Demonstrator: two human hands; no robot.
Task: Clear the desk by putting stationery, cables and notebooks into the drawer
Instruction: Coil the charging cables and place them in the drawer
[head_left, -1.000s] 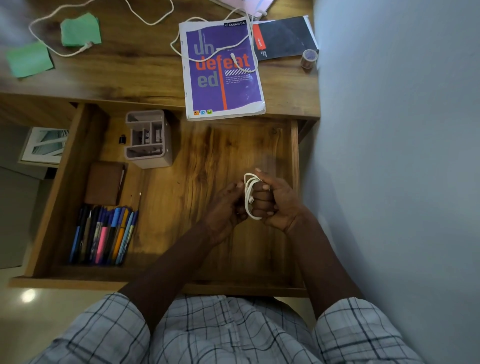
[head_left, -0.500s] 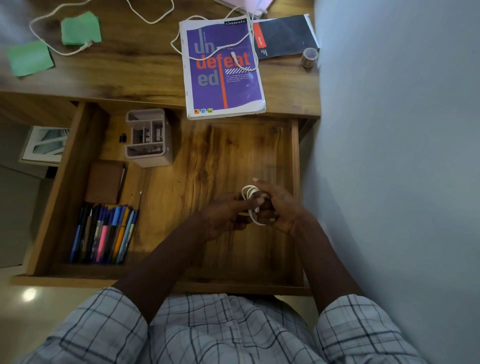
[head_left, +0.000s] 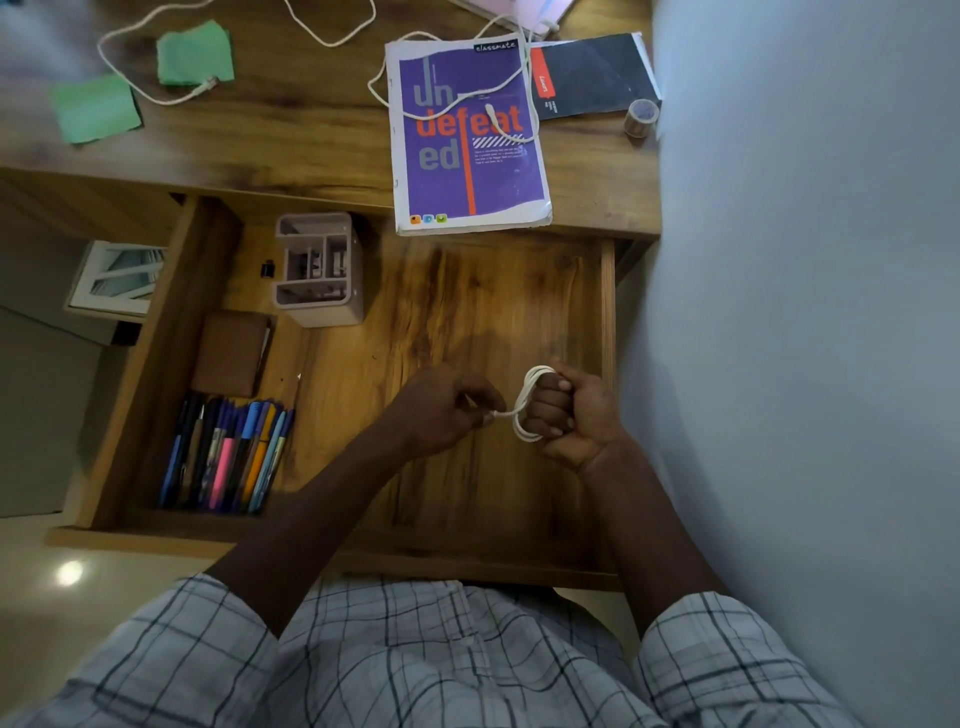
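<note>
Above the open wooden drawer (head_left: 607, 312), my right hand (head_left: 571, 415) grips a coiled white cable (head_left: 524, 402) wound round its fingers. My left hand (head_left: 441, 410) pinches the cable's loose end just left of the coil. On the desk lie a purple notebook (head_left: 467, 135) with a second white cable (head_left: 498, 88) across it, a dark booklet (head_left: 589, 73), a tape roll (head_left: 641, 117), a third white cable (head_left: 150, 88) and two green notes (head_left: 195, 52). Several pens (head_left: 228, 457) lie in the drawer's near left corner.
A grey organiser (head_left: 319, 267), a brown wallet (head_left: 234, 353) and a small black clip (head_left: 267, 269) sit in the drawer's left half. A pale wall (head_left: 805, 312) runs close along the right. A white frame (head_left: 119, 278) stands on the floor to the left.
My hands have separated: the left one moved left, drawing the cable's end out from the coil. The right hand still holds the coil.
</note>
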